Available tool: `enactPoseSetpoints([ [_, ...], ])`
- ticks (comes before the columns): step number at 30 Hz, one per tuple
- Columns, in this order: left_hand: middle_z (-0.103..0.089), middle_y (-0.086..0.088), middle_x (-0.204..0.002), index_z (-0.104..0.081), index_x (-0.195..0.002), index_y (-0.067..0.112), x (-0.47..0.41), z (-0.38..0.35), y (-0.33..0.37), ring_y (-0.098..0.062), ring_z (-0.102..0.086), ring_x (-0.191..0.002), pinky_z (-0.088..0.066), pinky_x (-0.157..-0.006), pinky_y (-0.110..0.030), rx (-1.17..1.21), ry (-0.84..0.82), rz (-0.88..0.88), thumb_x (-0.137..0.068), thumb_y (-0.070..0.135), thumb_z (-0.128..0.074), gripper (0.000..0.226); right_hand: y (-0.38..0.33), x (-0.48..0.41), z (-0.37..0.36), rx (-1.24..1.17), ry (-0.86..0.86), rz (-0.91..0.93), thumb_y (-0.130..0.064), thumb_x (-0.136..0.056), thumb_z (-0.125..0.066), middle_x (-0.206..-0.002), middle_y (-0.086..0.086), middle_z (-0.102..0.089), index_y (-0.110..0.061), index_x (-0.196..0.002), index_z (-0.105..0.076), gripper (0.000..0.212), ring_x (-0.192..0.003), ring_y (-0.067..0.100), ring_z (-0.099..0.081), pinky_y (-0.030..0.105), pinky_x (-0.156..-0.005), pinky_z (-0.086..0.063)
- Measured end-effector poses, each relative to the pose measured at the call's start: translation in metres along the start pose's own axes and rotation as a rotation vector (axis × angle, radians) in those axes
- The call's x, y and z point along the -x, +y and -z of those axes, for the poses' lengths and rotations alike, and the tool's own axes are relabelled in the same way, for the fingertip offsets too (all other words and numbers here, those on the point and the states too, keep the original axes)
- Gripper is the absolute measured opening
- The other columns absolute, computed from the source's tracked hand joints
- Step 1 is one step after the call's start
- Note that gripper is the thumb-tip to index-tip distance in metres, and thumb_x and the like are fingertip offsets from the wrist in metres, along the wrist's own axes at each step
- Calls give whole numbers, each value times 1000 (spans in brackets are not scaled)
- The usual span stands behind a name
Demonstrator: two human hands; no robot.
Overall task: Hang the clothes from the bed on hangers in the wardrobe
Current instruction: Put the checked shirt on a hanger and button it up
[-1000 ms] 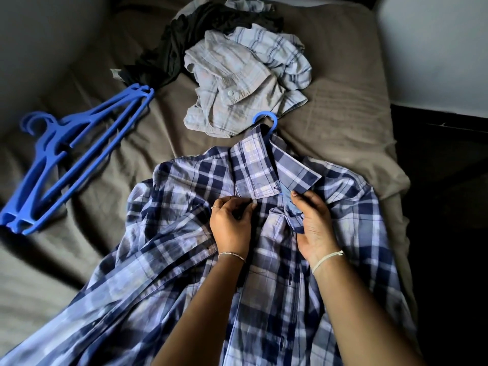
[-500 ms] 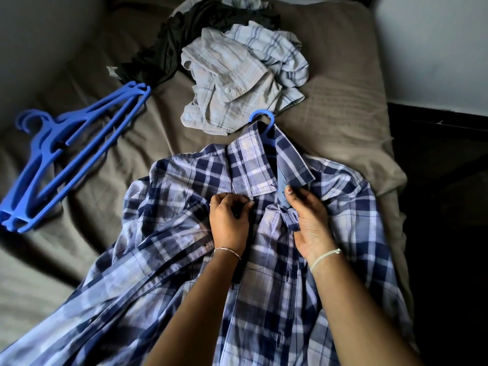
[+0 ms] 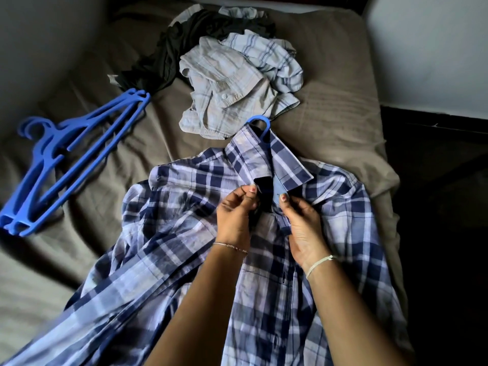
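Note:
A blue plaid shirt (image 3: 169, 233) lies front-up on the bed (image 3: 330, 107). A blue hanger sits inside it; only its hook (image 3: 261, 124) shows above the collar. My left hand (image 3: 235, 220) pinches the left front edge just below the collar. My right hand (image 3: 301, 228) pinches the right front edge at the placket. The two edges are held a little apart at the neck. A pale striped shirt (image 3: 232, 91) lies crumpled beyond the collar, with a black garment (image 3: 163, 62) behind it.
A stack of spare blue hangers (image 3: 60, 159) lies on the brown sheet at the left. A white wall (image 3: 427, 48) rises at the right, with dark floor (image 3: 435, 207) beside the bed. The wardrobe is out of view.
Both hands have shifted slightly up toward the collar and pulled the two front edges apart at the neck. The right collar flap has turned outward.

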State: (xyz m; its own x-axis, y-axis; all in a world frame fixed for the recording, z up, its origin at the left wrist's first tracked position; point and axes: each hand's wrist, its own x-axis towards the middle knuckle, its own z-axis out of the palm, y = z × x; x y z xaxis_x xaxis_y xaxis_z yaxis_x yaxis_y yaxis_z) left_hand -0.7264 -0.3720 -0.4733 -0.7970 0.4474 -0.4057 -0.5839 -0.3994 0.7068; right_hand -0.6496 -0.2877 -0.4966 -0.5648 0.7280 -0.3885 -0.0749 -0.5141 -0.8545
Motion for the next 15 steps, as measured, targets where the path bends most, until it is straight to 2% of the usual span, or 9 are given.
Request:
enactPoseSetpoints([
  [2,-64,2,-67,-64,-87,7,-4,5,9,-3,-58,-56,-52,-58,-14,234,-10,81,-82,9,-63,5,0,-2,3,-42,2,-24,-51,-42,-93,-85,2,-72,-18,-76,-75,51,-88,18,-62,37,-92,-48],
  [3,-66,1,-72,-66,-85,7,-4,8,15,-5,-61,-60,-54,-60,-16,376,-34,111,-76,11,-67,9,0,-4,5,-55,-7,-30,-54,-33,-94,-81,-1,-72,-20,-72,-75,54,-84,15,-63,33,-88,-49],
  [5,-68,-2,-79,-72,-79,8,-4,15,24,-9,-66,-67,-57,-66,-21,618,-84,129,-76,12,-65,9,-1,-5,8,-88,-38,-40,-53,-28,-95,-78,-4,-72,-22,-69,-76,56,-78,10,-65,28,-82,-52],
  [6,-68,-2,-79,-72,-77,8,-4,18,25,-10,-65,-67,-57,-66,-22,651,-95,131,-79,12,-61,12,-2,-5,8,-104,-54,-39,-51,-29,-95,-79,-3,-73,-21,-71,-76,55,-77,10,-66,27,-80,-53],
  [7,-67,-2,-77,-72,-77,8,-2,19,24,-9,-64,-65,-57,-65,-21,614,-99,151,-80,13,-59,14,-1,-5,8,-116,-70,-33,-48,-33,-95,-81,-2,-74,-20,-73,-76,53,-78,10,-67,25,-78,-55],
  [11,-64,0,-68,-63,-86,6,-4,18,4,-5,-59,-58,-52,-61,-15,122,-2,139,-87,7,-59,5,-1,-3,4,-125,-80,-26,-30,-54,-84,-83,2,-74,-10,-87,-72,41,-77,12,-68,23,-76,-56],
  [13,-70,-2,-70,-65,-89,2,-8,15,-2,-7,-63,-62,-55,-67,-19,49,27,120,-88,-1,-58,8,1,-4,2,-78,-53,-3,-22,-64,-77,-82,1,-73,-8,-89,-69,29,-78,13,-66,25,-80,-53],
  [15,-72,-5,-75,-68,-87,1,-11,13,-7,-12,-65,-69,-54,-80,-27,-6,47,88,-85,-4,-61,8,3,-3,-1,-18,-26,14,-18,-70,-75,-85,5,-71,-8,-89,-68,22,-84,18,-62,33,-87,-49],
])
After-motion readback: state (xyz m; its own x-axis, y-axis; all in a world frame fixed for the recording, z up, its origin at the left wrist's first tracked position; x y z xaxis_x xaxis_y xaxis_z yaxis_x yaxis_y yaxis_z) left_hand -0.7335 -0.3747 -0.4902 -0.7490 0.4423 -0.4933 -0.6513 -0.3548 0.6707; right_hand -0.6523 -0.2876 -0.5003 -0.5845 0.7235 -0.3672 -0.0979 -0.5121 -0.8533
